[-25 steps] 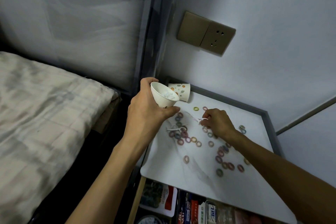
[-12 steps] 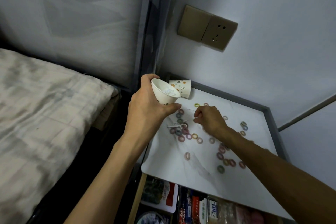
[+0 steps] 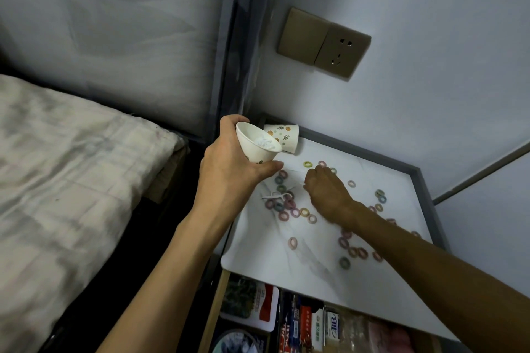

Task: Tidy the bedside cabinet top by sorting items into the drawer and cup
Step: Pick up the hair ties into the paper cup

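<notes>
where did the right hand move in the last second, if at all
Yes, leftward: the right hand had its fingers right of the green ring; now they sit just in front of it.

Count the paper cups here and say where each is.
2. One cup is held tilted in the left hand. The other cup lies on its side at the back left corner of the cabinet top. I see no more.

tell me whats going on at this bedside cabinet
A person is sorting clutter. Their left hand holds a paper cup tilted near the cabinet top, white bits inside it. Their right hand is down among scattered coloured rings, fingers curled; whether it grips anything is hidden. A second cup lies on its side at the back corner, and the drawer below stands open.
</notes>
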A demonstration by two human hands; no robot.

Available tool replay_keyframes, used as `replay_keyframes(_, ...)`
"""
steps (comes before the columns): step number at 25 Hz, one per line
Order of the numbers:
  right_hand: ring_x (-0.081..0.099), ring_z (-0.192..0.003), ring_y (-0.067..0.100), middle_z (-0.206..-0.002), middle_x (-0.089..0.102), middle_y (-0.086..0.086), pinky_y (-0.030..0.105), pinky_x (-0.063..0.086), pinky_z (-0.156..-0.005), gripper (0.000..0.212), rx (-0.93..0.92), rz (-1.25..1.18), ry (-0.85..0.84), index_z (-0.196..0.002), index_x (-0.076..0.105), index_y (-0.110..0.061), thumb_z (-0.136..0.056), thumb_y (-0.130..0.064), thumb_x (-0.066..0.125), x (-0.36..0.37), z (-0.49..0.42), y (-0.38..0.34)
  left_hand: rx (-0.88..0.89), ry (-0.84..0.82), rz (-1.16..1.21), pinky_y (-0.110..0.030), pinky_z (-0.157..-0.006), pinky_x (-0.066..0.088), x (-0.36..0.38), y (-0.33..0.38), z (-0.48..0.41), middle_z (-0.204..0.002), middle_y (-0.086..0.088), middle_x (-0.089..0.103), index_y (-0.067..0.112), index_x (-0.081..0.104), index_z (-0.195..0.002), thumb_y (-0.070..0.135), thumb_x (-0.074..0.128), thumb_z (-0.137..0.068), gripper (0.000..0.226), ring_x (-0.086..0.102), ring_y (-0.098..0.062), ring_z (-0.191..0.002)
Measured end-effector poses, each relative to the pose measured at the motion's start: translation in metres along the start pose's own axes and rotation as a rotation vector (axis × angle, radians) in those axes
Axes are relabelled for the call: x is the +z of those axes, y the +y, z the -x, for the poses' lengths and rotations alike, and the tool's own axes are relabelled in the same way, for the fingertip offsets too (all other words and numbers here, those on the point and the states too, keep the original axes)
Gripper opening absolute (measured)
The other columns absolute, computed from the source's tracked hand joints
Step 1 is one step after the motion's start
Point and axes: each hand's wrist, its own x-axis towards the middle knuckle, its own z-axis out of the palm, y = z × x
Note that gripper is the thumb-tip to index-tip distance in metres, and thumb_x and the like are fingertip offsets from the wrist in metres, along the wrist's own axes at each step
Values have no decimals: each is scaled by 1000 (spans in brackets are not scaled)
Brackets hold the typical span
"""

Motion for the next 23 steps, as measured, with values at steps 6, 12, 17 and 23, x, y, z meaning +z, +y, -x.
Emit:
replay_keyframes(6, 63, -94, 25, -107, 69, 11, 28, 46, -76, 18, -25, -309, 60, -112, 62, -8, -94, -13, 61, -26, -29, 18, -3, 18, -8, -16, -69, 47, -5, -3, -1, -107, 6, 64, 28, 44, -123, 35, 91, -60, 79, 62, -14, -92)
replay_keyframes(12, 60, -98, 23, -108, 68, 10, 32, 48, -82, 23, 73, -357, 98, -111, 69, -10, -93, -23, 64, -5, -38, 7, 10, 18, -19, -15, -69, 46, -4, -5, -3, -107, 6, 63, 27, 44, -124, 35, 91, -60, 79, 61, -14, -93)
replay_keyframes(17, 53, -109, 23, -120, 60, 10, 30, 44, -88, 27, 44, -196, 70, -120, 60, -8, -99, -24, 54, 6, -28, 9, 16, 5, -22, -16, -69, 47, -4, -7, -3, -105, 7, 62, 27, 44, -124, 34, 91, -60, 79, 60, -12, -91)
replay_keyframes(23, 64, -71, 18, -78, 69, -4, 31, 46, -66, 11, 142, -600, 173, -88, 64, -20, -96, -24, 58, -59, -15, 34, 6, -18, -31, -18, -68, 47, -2, -8, -3, -105, 7, 63, 31, 43, -122, 36, 91, -59, 80, 61, -12, -91)
